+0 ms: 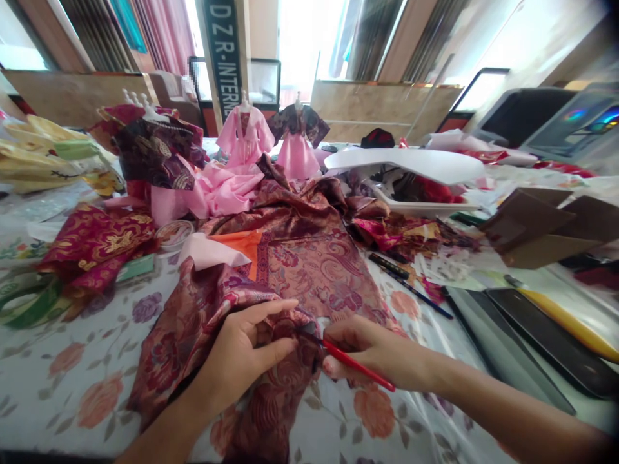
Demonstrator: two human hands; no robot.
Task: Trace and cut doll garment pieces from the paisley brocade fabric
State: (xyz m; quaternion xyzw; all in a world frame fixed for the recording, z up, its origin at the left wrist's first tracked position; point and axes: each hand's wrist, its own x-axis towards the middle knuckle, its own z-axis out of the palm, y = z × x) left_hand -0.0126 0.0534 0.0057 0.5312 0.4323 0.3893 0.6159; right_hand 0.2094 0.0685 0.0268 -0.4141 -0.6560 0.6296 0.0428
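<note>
My left hand (246, 348) holds a raised fold of reddish-brown brocade fabric (316, 270), its forefinger stretched across the top and its thumb on the cloth. The other fingers are partly hidden in the folds. Closed around a slim red-handled tool (360, 367) is my right hand (362, 345), just right of the left. The tool's dark tip lies against the fabric between both hands; its exact kind is unclear. More of the patterned cloth spreads ahead and hangs toward the table's near edge. Beside the left hand, a pale pink piece (215, 251) and an orange piece (244, 248) lie on it.
Two small dressed forms, one in a pink robe (245, 138), one with a dark jacket (298, 129), stand behind. Green tape (33, 303) lies left. A pen (420, 290), black phone (546, 338) and cardboard box (541, 225) are right, near an open white case (406, 164).
</note>
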